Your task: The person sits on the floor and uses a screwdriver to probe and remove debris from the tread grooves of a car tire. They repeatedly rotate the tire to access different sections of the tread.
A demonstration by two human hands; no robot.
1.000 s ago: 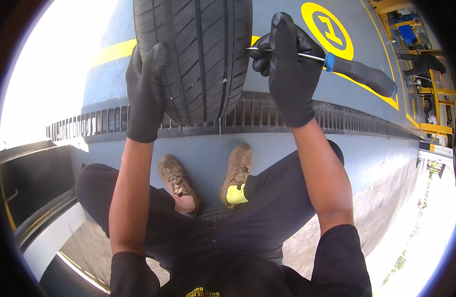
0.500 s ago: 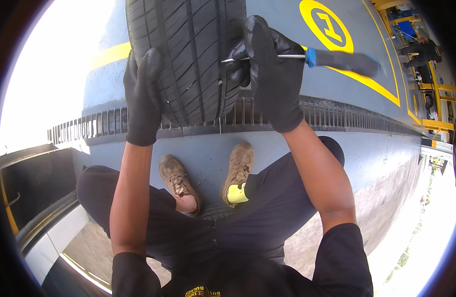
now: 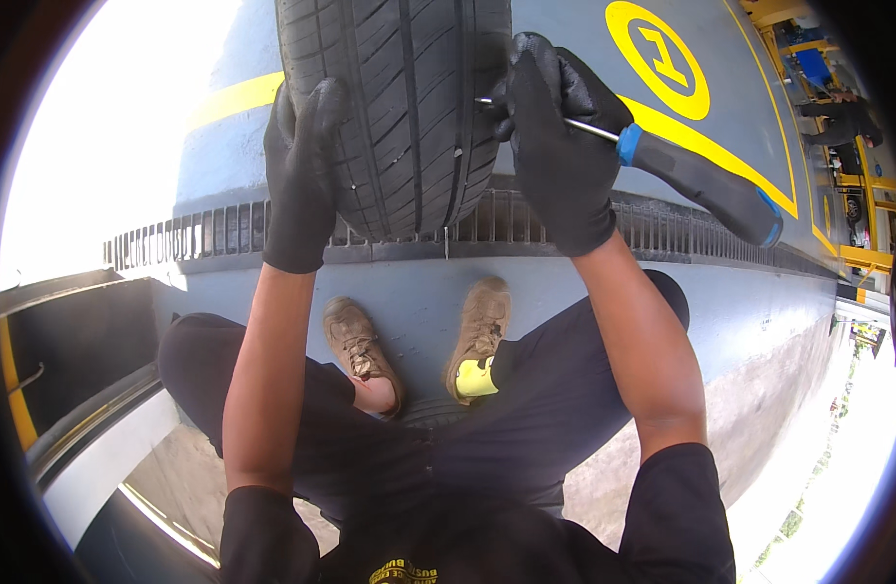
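Observation:
A black car tyre [image 3: 399, 97] stands upright on a metal drain grate in front of me. My left hand [image 3: 300, 175], in a black glove, presses flat against the tyre's left side. My right hand [image 3: 563, 146], also gloved, grips a screwdriver [image 3: 701, 180] with a black and blue handle. Its metal shaft points left, with the tip at a groove in the tread on the tyre's right side. My knees and brown shoes [image 3: 477, 336] are below the tyre.
The metal drain grate [image 3: 662, 229] runs across the blue painted floor. A yellow circle marking [image 3: 662, 58] and yellow lines lie beyond it. A dark vehicle edge [image 3: 68, 389] is at lower left. Yellow equipment [image 3: 857, 195] stands at far right.
My right hand has moved the screwdriver leftward to the tyre's tread, so the tip now sits at a groove. My left hand stays on the tyre's side.

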